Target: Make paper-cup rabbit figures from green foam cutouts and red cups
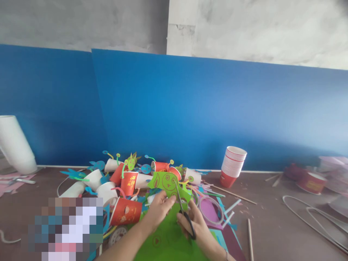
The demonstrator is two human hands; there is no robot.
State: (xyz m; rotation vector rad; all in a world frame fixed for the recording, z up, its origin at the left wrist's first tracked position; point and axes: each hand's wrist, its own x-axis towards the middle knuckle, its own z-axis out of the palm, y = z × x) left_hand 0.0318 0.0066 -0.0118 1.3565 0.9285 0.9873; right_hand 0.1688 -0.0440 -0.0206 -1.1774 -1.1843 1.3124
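Observation:
My left hand [160, 207] pinches the lower edge of a piece of green paper [166, 181] that has a face and an ear drawn on it. In my right hand [196, 222] is a pair of scissors [186, 217] with dark handles, its blades reaching up across the paper beside the drawn face. Below both hands lies a larger green sheet [163, 243], which also bears small drawings. Just left of my left forearm a red paper cup [126, 211] lies on its side.
Several red and white paper cups [128, 183] with paper faces and straws lie piled at the left. A cup stack [233, 165] stands at the back right. Tape rings [211, 210], straws, a wooden stick [250, 239] and a white cable [307, 217] lie rightward. A blue panel [174, 108] rises behind.

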